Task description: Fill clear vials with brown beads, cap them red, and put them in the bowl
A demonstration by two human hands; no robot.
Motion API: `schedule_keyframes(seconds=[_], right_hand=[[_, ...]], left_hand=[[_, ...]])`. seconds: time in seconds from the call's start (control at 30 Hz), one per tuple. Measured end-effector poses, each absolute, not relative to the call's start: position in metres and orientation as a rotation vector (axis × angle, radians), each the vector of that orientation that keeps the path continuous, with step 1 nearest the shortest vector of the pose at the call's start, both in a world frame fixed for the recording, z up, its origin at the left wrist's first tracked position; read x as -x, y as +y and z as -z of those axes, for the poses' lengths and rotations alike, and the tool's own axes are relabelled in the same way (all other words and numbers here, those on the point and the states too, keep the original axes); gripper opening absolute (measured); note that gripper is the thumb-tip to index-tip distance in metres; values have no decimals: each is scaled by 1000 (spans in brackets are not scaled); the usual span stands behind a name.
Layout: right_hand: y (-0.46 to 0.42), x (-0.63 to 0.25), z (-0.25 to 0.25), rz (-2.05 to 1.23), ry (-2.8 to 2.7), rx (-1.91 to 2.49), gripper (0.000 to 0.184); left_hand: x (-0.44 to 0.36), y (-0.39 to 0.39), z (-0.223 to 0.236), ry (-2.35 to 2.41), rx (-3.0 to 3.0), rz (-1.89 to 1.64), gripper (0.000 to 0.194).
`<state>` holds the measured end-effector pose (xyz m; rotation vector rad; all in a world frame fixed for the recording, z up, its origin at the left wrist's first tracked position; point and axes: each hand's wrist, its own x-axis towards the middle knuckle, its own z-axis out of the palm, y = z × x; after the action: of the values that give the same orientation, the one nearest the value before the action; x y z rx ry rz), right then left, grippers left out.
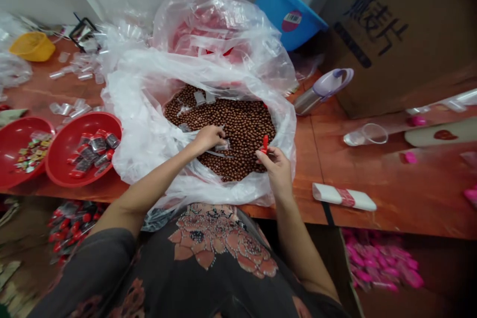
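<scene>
Small round brown balls point(246, 119) fill a large clear plastic bag point(130, 89) that lies open on the table. My left hand point(209, 139) is closed over the balls, its fingers round a small clear plastic container point(222, 145) that is partly hidden. At the right side of the bag's opening, my right hand point(276, 165) pinches a red plastic cap point(265, 144) between thumb and fingers. A few more clear containers point(204, 97) rest on the balls toward the back.
Left of the bag, one red bowl point(84, 179) holds filled red-capped containers; another point(22, 184) holds small wrapped pieces. Loose clear containers point(80, 67) lie behind them. A blue basin point(279, 0), a bottle point(316, 90), a cardboard box point(402, 20) and a white roll point(345, 197) are rightward.
</scene>
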<state>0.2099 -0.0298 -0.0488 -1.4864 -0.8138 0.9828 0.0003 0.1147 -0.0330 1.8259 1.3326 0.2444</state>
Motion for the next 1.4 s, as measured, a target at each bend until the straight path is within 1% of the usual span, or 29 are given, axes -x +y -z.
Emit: schedule_keyframes(seconds=[0.07, 0.13, 0.27, 0.4, 0.53, 0.57, 0.6, 0.7, 0.77, 0.9, 1.03, 1.2, 1.4], right_hand=[[-37, -208, 48, -1012, -754, 1463, 34], [-41, -208, 48, -1011, -718, 1444, 37], [-43, -209, 51, -1036, -613, 1372, 52], [-43, -209, 51, -1012, -579, 1337, 64], [-43, -208, 47, -968, -624, 1352, 76], [-44, -208, 47, -966, -637, 1353, 73], [-45, -208, 46, -969, -656, 1362, 66], [-47, -208, 45, -994, -747, 1446, 34], [-47, -207, 46, -994, -780, 1479, 25], [-42, -205, 47, -1016, -697, 1402, 26], [-32, -200, 41, -1140, -615, 1321, 36], [-27, -187, 29, -1205, -600, 1242, 42], [-29, -174, 19, -1086, -845, 1315, 30]], left_hand=[[-17, 109, 42, 1337, -1867, -329, 19], [-31, 105, 52, 1300, -1784, -429, 19], [-47, 100, 76, 1152, -1416, -580, 22], [-53, 95, 85, 1073, -1222, -649, 38], [-52, 91, 76, 1032, -1124, -665, 54], [-51, 90, 74, 1021, -1104, -665, 57], [-49, 90, 71, 1012, -1086, -670, 60], [-44, 87, 62, 967, -1009, -696, 64], [-39, 83, 56, 933, -932, -701, 63], [-23, 71, 38, 854, -807, -656, 44], [-4, 54, 23, 744, -697, -639, 37], [12, 40, 20, 742, -647, -701, 39], [18, 33, 19, 762, -794, -667, 44]])
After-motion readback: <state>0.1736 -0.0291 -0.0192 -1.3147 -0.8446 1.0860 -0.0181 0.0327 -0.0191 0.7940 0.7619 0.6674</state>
